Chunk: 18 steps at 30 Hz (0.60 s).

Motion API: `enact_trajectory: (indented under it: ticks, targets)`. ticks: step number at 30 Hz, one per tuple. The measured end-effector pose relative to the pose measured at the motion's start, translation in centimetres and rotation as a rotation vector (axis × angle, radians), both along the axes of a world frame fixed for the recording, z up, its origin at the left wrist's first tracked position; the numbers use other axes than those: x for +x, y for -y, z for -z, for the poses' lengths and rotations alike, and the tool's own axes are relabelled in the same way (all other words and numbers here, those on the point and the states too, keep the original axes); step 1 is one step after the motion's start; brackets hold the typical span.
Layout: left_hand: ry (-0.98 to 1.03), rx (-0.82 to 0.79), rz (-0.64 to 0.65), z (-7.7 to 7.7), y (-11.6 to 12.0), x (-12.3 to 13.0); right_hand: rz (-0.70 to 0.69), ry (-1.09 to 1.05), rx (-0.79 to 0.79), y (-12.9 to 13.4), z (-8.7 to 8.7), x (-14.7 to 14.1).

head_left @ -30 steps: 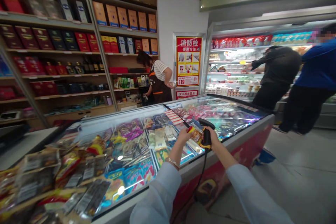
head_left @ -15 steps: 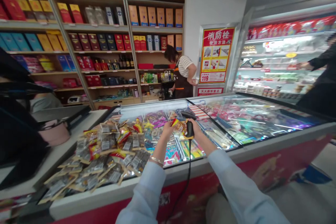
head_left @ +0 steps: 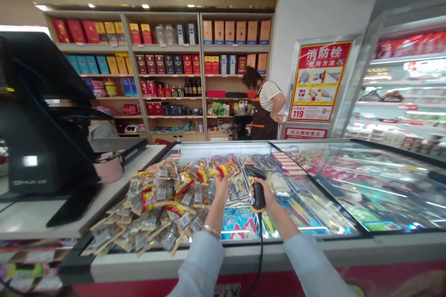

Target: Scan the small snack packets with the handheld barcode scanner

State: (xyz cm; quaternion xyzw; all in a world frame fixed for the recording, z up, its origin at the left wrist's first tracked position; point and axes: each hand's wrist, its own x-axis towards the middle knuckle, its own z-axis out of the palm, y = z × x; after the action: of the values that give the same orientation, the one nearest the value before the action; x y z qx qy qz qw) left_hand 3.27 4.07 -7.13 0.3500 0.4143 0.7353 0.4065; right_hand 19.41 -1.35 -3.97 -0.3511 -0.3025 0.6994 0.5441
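My left hand [head_left: 222, 185] is closed on a red and yellow snack packet [head_left: 228, 166], held up over the freezer's glass top. In my right hand [head_left: 264, 193] is a black and yellow barcode scanner [head_left: 258, 195], gripped by its handle with the head tilted up and to the left. Its black cord [head_left: 260, 236] hangs down over the freezer's front edge. To the left of my left hand lies a heap of snack packets [head_left: 162, 190], many with barcode labels and wooden-looking strips. The packet and the scanner are apart.
Under the glass of the chest freezer [head_left: 348, 241] lie many colourful packs. At left, a counter [head_left: 62, 216] carries a black till screen [head_left: 42, 116] and a pink container [head_left: 108, 168]. A person [head_left: 266, 104] in an apron stands behind the freezer, before shelves of boxes [head_left: 170, 64].
My view has swung left. My hands have moved apart: the left hand with the packet is farther from the scanner, toward the heap. The person at the far right is out of view.
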Motion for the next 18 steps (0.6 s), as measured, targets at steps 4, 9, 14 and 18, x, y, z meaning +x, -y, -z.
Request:
enact_trajectory:
  ticks: [4,9,14,18]
  targets:
    - [0.158,-0.001,0.000,-0.3,0.1,0.4,-0.015,0.005,-0.028,0.2,0.5,-0.5]
    - [0.227,0.030,0.034,-0.6,0.3,0.3,-0.054,0.005,-0.047,0.9,0.3,-0.9]
    - [0.223,0.034,0.027,-0.7,0.5,0.1,-0.040,-0.015,-0.049,1.3,0.0,-0.9]
    - [0.220,0.055,0.035,-0.8,0.8,0.1,-0.049,-0.031,-0.059,1.4,-0.1,-0.9]
